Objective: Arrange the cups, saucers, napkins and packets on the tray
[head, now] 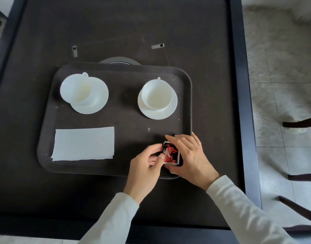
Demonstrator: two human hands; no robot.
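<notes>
A dark tray (126, 74) lies on the table. On its far left a white cup (75, 89) leans tilted on a white saucer (96, 103). On the far right a second white cup (157, 95) stands upright on its saucer (158, 113). A folded white napkin (84, 143) lies flat at the tray's near left. At the near right corner, both hands hold a small stack of red, black and white packets (171, 153). My left hand (144, 171) pinches its left edge; my right hand (188, 154) cups its right side and top.
The tray rests on a dark table (116, 29) with a raised frame. A round disc (119, 60) peeks out behind the tray, with two small metal fittings (74, 51) beyond it. Dark chair parts (301, 124) stand on the pale floor to the right.
</notes>
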